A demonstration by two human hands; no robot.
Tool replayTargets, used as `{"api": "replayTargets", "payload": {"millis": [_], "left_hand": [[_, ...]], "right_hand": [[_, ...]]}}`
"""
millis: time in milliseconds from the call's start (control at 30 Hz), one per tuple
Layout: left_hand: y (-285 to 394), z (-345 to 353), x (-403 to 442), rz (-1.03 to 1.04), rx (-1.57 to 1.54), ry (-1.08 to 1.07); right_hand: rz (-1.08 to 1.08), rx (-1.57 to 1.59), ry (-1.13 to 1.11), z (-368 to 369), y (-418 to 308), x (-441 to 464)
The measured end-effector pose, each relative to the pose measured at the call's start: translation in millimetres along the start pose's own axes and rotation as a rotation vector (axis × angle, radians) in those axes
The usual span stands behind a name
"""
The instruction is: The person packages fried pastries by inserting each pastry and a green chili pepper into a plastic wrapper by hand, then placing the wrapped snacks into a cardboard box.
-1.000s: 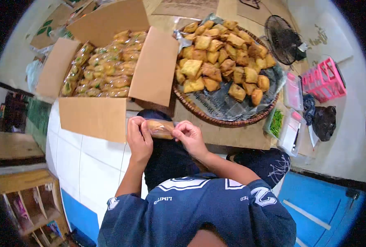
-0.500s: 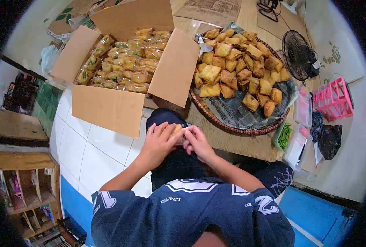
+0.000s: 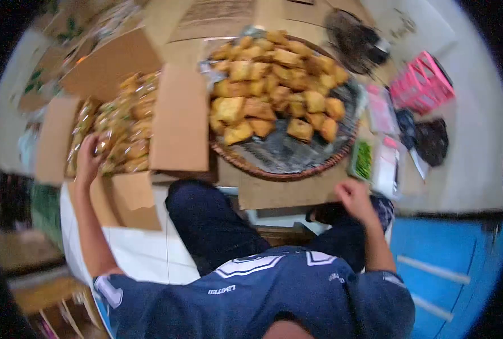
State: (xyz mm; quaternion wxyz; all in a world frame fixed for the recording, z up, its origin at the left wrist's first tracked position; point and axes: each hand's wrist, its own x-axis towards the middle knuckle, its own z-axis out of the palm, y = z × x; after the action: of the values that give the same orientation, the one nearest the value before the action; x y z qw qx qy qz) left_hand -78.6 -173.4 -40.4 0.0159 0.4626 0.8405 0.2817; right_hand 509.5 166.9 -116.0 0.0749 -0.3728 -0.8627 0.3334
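At the cardboard box (image 3: 181, 118) on the left, my left hand (image 3: 89, 157) reaches in over the near side. Its fingers are bent round a clear-wrapped pack of fried pastries (image 3: 102, 144), blurred by motion. More such packs, some with green chilies showing, fill the box. My right hand (image 3: 354, 199) hangs loosely curled just below a small tub of green chilies (image 3: 363, 160), apart from it; I see nothing in its fingers. A round woven tray (image 3: 268, 174) in the middle bears a heap of golden fried pastries (image 3: 260, 107).
Beside the chili tub lies a clear plastic container (image 3: 386, 169). A pink basket (image 3: 422, 85) and a black plastic bag (image 3: 432, 144) stand at the right, with a black fan (image 3: 350, 42) behind. Cardboard (image 3: 285, 195) lies under the tray's near edge.
My hands have parted from the middle. The left has gone into the box with the wrapped pack; the right has moved right toward the chili tub. The view has swung right.
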Motion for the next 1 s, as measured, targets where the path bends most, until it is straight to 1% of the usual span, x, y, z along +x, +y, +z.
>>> {"api": "replayTargets", "payload": {"millis": [33,67,100,133,167,200,233,267,300,333,367,433,467,500,533,567,600,633,667,700,733,767,800,833,867,900,933,967,1000], "left_hand": [[-21.3,9.1,9.8,0.102,0.112,-0.060],[-30.9,22.2,18.5,0.205,0.225,-0.105],[-2.5,31.5,30.9,-0.208,-0.354,-0.107],[26.4,36.0,39.1,-0.647,-0.913,-0.124],[7.0,43.7,39.1,-0.150,-0.210,-0.130],[-16.7,47.7,39.3,0.354,0.487,-0.092],[-18.9,48.9,44.0,0.250,0.307,-0.152],[20.0,49.0,42.5,0.314,0.325,-0.161],[15.7,49.8,46.3,0.277,0.343,-0.182],[4.9,48.1,49.2,0.235,0.363,-0.202],[-11.9,50.7,49.6,0.276,0.447,-0.141],[-10.1,51.3,57.0,0.289,0.484,-0.167],[-10.0,50.5,58.7,0.296,0.521,-0.191],[-7.1,51.7,61.8,0.196,0.537,-0.218],[-5.3,50.0,64.2,0.191,0.545,-0.222],[-3.3,47.3,66.7,0.140,0.579,-0.266],[5.2,46.1,69.5,0.091,0.612,-0.310],[10.3,47.1,70.9,0.021,0.550,-0.265],[-4.5,49.4,70.1,0.016,0.555,-0.273],[-29.9,54.6,70.3,0.057,0.623,-0.230],[-30.8,57.1,69.8,0.097,0.688,-0.183],[-31.2,63.4,68.1,0.143,0.613,-0.136],[-14.8,65.3,67.2,0.139,0.613,-0.135],[3.6,62.4,66.9,0.110,0.536,-0.183],[12.0,58.8,66.4,0.082,0.458,-0.230],[-25.2,60.5,72.1,0.095,0.550,-0.274],[-41.3,58.2,74.1,0.093,0.550,-0.271],[-51.9,57.3,74.0,0.036,0.700,-0.266],[-63.9,56.2,73.7,-0.021,0.848,-0.261]], "right_hand": [[0.143,0.032,0.119,-23.7,9.6,4.3],[0.154,0.063,0.336,-42.0,26.0,6.8],[0.220,0.069,0.460,-61.2,61.9,11.2],[0.168,-0.030,0.544,-83.3,115.6,18.0],[0.256,-0.068,0.592,-104.5,133.7,21.1],[0.252,-0.130,0.646,-115.1,150.6,23.7],[0.242,-0.192,0.695,-120.5,171.2,28.0],[0.280,-0.234,0.607,-124.1,197.9,30.9],[0.237,-0.338,0.529,-122.3,223.1,36.1],[0.190,-0.440,0.446,-121.6,232.7,40.3],[0.194,-0.441,0.450,-119.9,241.9,41.2],[0.016,-0.501,0.209,-111.7,243.9,46.3],[0.014,-0.498,0.207,-110.0,244.8,48.5],[0.020,-0.453,0.178,-108.1,244.3,51.8],[0.027,-0.404,0.148,-103.5,243.9,55.1],[0.022,-0.396,0.140,-102.9,243.3,57.0],[0.106,-0.403,0.105,-106.0,239.5,57.4],[0.193,-0.412,0.069,-105.6,235.4,57.0],[0.193,-0.406,0.060,-102.0,235.8,57.6],[0.135,-0.520,0.052,-100.3,239.9,59.1],[0.072,-0.638,0.048,-101.6,242.7,61.5],[0.067,-0.639,0.045,-103.5,245.0,62.5],[0.152,-0.580,0.007,-104.3,245.3,62.3],[0.236,-0.519,-0.032,-104.3,247.9,62.6],[0.232,-0.516,-0.033,-107.5,250.6,62.4],[0.234,-0.506,-0.027,-113.9,257.5,61.9],[0.237,-0.498,-0.018,-118.8,260.6,62.5],[0.346,-0.512,-0.008,-130.3,239.5,63.1],[0.345,-0.517,-0.007,-137.1,243.2,61.1]]}}
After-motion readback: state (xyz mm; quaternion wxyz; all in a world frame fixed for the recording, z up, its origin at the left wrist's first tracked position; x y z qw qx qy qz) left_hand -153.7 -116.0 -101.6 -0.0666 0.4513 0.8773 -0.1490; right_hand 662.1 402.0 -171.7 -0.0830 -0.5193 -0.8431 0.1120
